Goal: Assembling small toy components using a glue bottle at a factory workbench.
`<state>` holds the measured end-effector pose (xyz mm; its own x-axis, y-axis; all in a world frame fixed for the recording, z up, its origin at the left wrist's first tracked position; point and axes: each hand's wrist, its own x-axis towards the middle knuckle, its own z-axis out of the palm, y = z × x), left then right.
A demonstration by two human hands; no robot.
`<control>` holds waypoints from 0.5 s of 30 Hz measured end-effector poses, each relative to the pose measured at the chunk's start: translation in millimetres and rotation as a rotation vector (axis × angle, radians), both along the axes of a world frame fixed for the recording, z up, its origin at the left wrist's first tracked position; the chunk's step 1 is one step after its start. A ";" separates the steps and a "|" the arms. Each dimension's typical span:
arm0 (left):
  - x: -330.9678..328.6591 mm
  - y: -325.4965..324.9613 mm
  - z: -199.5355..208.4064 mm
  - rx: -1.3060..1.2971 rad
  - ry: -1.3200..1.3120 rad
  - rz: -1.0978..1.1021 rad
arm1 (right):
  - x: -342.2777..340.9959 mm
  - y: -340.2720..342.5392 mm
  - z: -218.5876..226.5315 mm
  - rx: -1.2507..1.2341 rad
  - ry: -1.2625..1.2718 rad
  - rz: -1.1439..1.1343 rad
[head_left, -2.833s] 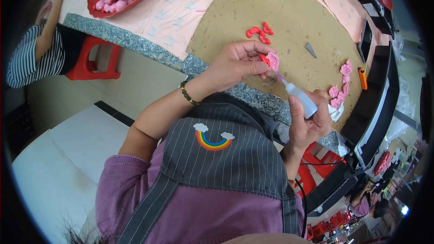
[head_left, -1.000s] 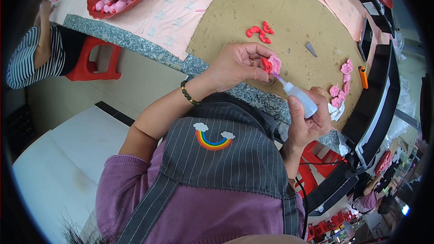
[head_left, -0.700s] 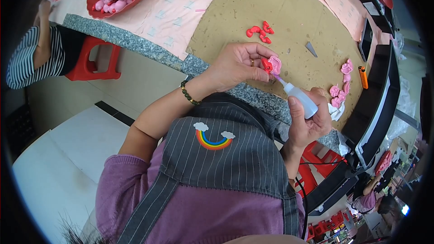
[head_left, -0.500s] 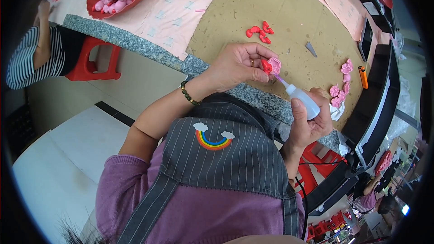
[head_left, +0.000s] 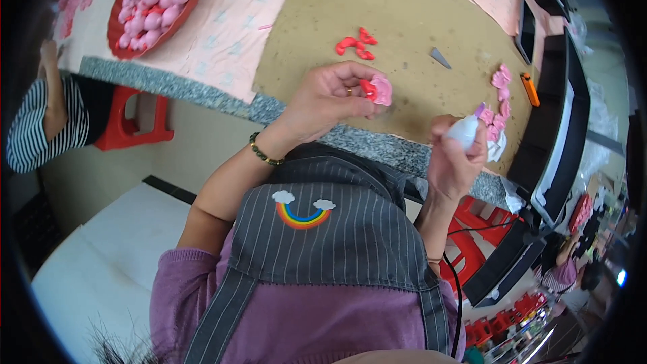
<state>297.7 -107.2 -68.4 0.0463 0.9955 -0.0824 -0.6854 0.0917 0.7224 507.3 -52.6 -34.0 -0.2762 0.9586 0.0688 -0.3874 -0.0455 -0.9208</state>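
Note:
Between thumb and fingers, my left hand (head_left: 322, 100) pinches a small hollow pink piece (head_left: 382, 90) together with a red piece (head_left: 367, 89), just above the table's near edge. I cannot tell whether the two are joined. My right hand (head_left: 453, 170) is wrapped round a whitish squeeze bottle (head_left: 463, 133) with a purple nozzle (head_left: 480, 110) pointing up and away from the left hand. Beyond my left hand, several loose curved red pieces (head_left: 349, 46) lie on the brown board. Several small pink pieces (head_left: 502, 77) lie in a line beyond the bottle, beside a crumpled white tissue (head_left: 497, 146).
A brown board (head_left: 411, 20) covers the granite-edged table. An orange utility knife (head_left: 530, 89) and a pointed grey blade (head_left: 441, 58) lie on it. At far left stands a red basket (head_left: 164, 39) of pink and red figures, near a person in striped clothing (head_left: 42, 118). Black trays (head_left: 558, 128) line the right.
The bottle has moved right, away from the pink piece, and its nozzle has swung round to point away. My left hand still pinches the pink and red pieces.

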 end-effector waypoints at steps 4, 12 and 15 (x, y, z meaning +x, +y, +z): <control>-1.3 -4.0 -4.3 0.012 0.013 0.044 | -5.8 -5.7 2.9 0.048 -0.288 0.067; -0.9 -5.3 -2.7 -0.003 0.027 0.112 | 9.5 -2.9 -3.0 0.066 -0.524 0.050; 0.1 -0.1 -5.9 0.035 -0.013 0.099 | 2.2 -10.9 4.5 0.098 -0.517 0.062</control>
